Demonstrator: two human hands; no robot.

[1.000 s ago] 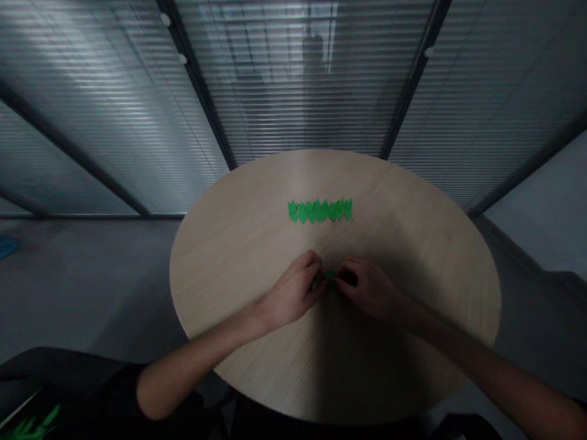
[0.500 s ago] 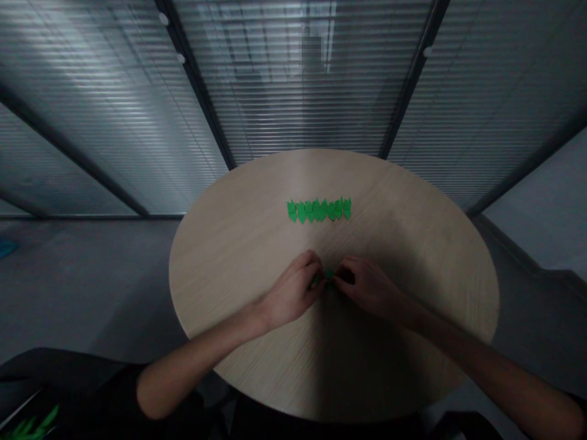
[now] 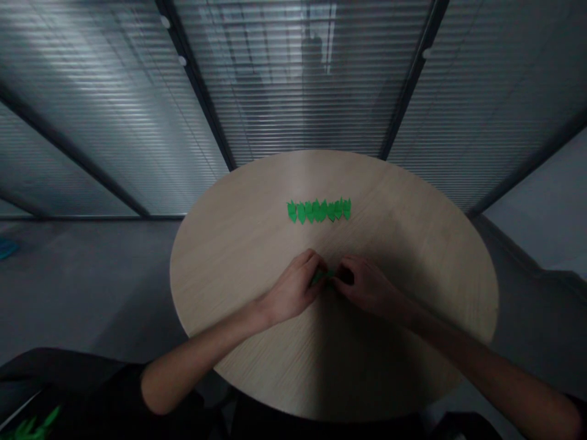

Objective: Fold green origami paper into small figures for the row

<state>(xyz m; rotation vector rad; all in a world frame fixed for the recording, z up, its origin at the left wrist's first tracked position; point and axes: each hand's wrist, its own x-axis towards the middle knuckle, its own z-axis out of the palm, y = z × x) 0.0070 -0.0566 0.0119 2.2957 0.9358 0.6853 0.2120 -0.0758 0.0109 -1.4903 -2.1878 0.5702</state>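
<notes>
Over the middle of the table, my left hand and my right hand meet fingertip to fingertip. Between them is a small green folded piece, apparently paper, pinched from both sides and largely covered by the fingers. Both hands are closed on it with thumb and index finger. Beyond them lies a row of green folded paper pieces, several set side by side, with pointed tips at top and bottom.
The round wooden table stands against a glass wall with blinds. More green pieces show at the lower left, beside a dark chair. A blue item lies on the floor at far left.
My left hand's fingers have shifted slightly to the right and now cover more of the green piece. My right hand and the row of green pieces stay in place.
</notes>
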